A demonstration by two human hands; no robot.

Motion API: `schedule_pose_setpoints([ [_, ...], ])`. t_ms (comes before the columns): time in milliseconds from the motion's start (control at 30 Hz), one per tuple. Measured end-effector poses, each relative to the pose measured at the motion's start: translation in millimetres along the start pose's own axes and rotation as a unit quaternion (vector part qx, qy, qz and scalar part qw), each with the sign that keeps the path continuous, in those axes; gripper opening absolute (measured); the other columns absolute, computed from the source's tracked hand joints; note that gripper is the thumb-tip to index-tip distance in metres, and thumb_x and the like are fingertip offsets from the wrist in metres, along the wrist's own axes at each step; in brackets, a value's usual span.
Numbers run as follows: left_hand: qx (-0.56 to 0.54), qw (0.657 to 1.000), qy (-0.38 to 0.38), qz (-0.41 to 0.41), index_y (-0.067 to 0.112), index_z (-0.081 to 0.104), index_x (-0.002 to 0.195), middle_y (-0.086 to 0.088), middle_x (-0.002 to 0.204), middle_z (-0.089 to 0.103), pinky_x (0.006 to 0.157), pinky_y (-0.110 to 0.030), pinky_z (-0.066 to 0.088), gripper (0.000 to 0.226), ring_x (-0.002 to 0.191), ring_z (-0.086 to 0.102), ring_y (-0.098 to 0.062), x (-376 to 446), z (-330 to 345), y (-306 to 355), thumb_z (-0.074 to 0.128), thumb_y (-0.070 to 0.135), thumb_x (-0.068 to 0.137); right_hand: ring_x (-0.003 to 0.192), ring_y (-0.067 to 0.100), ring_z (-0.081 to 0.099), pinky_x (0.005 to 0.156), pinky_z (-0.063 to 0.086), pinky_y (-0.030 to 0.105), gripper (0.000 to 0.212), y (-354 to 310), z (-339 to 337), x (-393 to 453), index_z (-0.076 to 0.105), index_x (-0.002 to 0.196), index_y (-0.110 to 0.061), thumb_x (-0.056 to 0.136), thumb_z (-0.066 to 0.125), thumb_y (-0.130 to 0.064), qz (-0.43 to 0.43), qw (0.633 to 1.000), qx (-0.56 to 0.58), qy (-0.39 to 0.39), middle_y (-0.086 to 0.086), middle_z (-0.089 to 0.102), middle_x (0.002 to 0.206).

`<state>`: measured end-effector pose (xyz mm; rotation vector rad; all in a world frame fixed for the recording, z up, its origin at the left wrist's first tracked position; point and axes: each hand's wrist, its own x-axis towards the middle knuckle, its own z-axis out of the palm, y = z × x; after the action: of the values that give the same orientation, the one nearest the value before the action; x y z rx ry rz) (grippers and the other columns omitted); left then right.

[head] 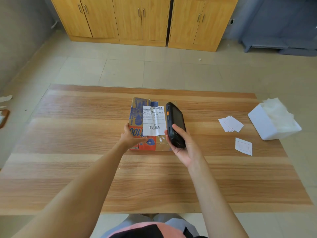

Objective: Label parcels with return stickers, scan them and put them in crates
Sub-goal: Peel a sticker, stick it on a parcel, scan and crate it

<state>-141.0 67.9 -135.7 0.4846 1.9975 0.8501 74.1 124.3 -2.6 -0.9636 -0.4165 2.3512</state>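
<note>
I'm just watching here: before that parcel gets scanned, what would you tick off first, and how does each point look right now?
1. Parcel lies flat on the table: ok.
2. White shipping label faces up, barcodes uncovered: ok.
3. Left hand rests on the parcel's near left edge, steadying it: ok.
4. Right hand grips the black scanner firmly: ok.
5. Scanner's window aimed at a barcode: cannot tell; it hangs over the parcel's right edge.
6. Return sticker already on the parcel: cannot tell; loose stickers lie to the right.
</note>
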Motion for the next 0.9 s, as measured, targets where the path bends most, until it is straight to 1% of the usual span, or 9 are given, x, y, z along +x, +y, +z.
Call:
schedule_pose_setpoints([
  [100,0.000,1.000,-0.002,0.000,0.032,0.004,0.147,-0.007,0.133,0.048,0.107,-0.051,0.040,0.157,0.127,0.046,-0.026,3,0,-2,0.086,0.065,0.017,0.078,0.029,0.070,0.059,0.060,0.030,0.054,8,5,-3,0.055,0.120,-0.007,0.069,0.070,0.001,0.022,0.999,0.002,-0.031,0.018,0.071,0.094],
  [200,0.004,1.000,-0.010,-0.008,0.032,0.003,0.147,-0.008,0.131,0.048,0.106,-0.050,0.041,0.155,0.124,0.048,-0.026,6,-1,-3,0.086,0.063,0.020,0.083,0.033,0.070,0.061,0.059,0.033,0.063,16,7,-5,0.053,0.127,-0.009,0.068,0.068,0.005,0.031,0.998,-0.014,-0.048,0.020,0.069,0.102],
  [333,-0.010,0.999,-0.021,-0.034,0.029,-0.004,0.149,-0.011,0.134,0.046,0.107,-0.052,0.040,0.175,0.125,0.048,-0.029,14,0,-8,0.082,0.070,0.003,0.088,0.038,0.068,0.067,0.059,0.036,0.065,25,6,-5,0.053,0.126,-0.012,0.066,0.068,0.008,0.047,0.994,-0.080,-0.049,0.023,0.068,0.107],
  [467,0.005,0.998,-0.036,-0.045,0.028,-0.011,0.150,-0.013,0.139,0.043,0.109,-0.052,0.037,0.165,0.130,0.043,-0.030,6,-2,0,0.083,0.059,0.017,0.085,0.037,0.069,0.069,0.059,0.038,0.058,31,4,-4,0.052,0.127,-0.016,0.077,0.063,0.012,0.063,0.984,-0.166,-0.028,0.027,0.062,0.119],
  [633,0.073,0.994,-0.054,-0.068,0.028,-0.018,0.148,-0.015,0.144,0.035,0.110,-0.055,0.032,0.155,0.133,0.037,-0.032,-1,-4,7,0.083,0.059,0.035,0.093,0.040,0.069,0.073,0.058,0.043,0.067,42,-4,0,0.053,0.126,-0.025,0.071,0.070,0.010,0.071,0.970,-0.231,0.034,0.020,0.065,0.116],
  [733,0.095,0.990,-0.066,-0.077,0.027,-0.026,0.146,-0.015,0.145,0.035,0.112,-0.053,0.031,0.173,0.135,0.035,-0.031,5,-3,4,0.075,0.071,0.012,0.087,0.040,0.070,0.069,0.058,0.042,0.069,47,-7,0,0.053,0.125,-0.026,0.070,0.069,0.011,0.079,0.967,-0.237,0.044,0.021,0.066,0.113],
  [800,0.101,0.989,-0.072,-0.082,0.027,-0.027,0.145,-0.015,0.147,0.033,0.113,-0.053,0.029,0.178,0.137,0.032,-0.032,7,-3,4,0.074,0.075,0.007,0.088,0.040,0.070,0.070,0.058,0.042,0.067,46,-8,-2,0.054,0.122,-0.029,0.071,0.069,0.012,0.084,0.965,-0.246,0.042,0.020,0.066,0.111],
  [833,0.106,0.988,-0.071,-0.082,0.027,-0.027,0.145,-0.016,0.147,0.033,0.113,-0.053,0.029,0.174,0.137,0.032,-0.032,4,-3,6,0.075,0.074,0.012,0.088,0.040,0.070,0.070,0.059,0.042,0.066,45,-9,-3,0.054,0.120,-0.029,0.071,0.069,0.012,0.086,0.963,-0.251,0.038,0.020,0.067,0.110],
  [900,0.116,0.988,-0.062,-0.079,0.027,-0.024,0.147,-0.015,0.145,0.034,0.112,-0.051,0.031,0.158,0.135,0.033,-0.032,0,-3,7,0.080,0.067,0.034,0.086,0.039,0.071,0.073,0.060,0.043,0.062,43,-9,-5,0.055,0.118,-0.028,0.072,0.069,0.011,0.087,0.960,-0.264,0.033,0.020,0.068,0.108],
])
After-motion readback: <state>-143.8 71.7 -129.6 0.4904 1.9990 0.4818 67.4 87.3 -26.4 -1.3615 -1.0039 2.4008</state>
